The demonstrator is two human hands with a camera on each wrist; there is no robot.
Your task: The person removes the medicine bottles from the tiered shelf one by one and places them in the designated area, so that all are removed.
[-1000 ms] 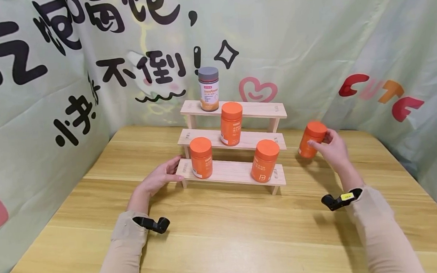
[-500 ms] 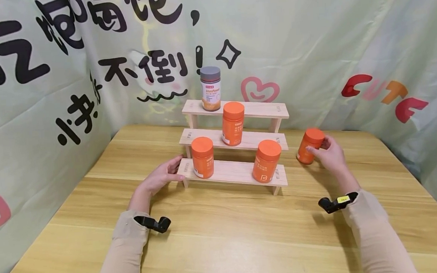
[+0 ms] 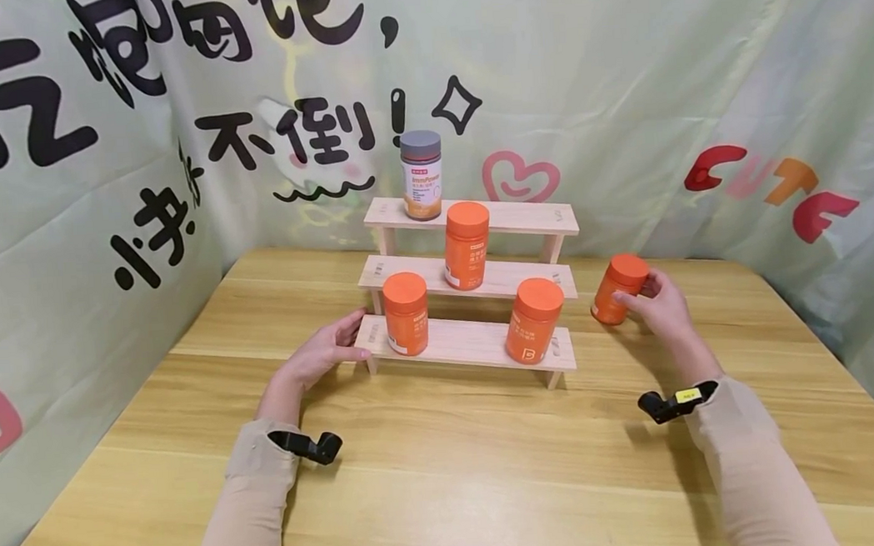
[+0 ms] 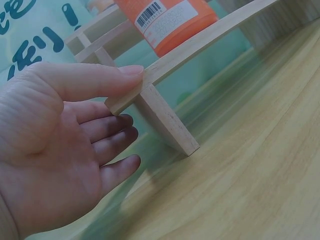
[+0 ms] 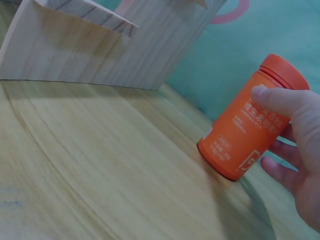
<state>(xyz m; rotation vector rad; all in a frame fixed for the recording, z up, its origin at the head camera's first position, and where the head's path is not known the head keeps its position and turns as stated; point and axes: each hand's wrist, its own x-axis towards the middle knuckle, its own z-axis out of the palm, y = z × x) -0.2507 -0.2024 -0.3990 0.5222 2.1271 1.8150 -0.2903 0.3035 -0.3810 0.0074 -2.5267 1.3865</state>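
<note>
An orange jar [image 3: 616,283] is gripped between the thumb and fingers [image 5: 278,173] of the right hand [image 3: 663,305], just right of the wooden rack [image 3: 524,216] and low over the worktop [image 3: 464,472], though whether its base touches cannot be told. The left end of the lowest shelf [image 3: 464,341] is held by the left hand [image 3: 325,352], thumb laid on top. Two similar jars [image 3: 406,321] are carried by that shelf, with another on the middle shelf [image 3: 520,278] and a grey-lidded bottle [image 3: 422,182] above.
</note>
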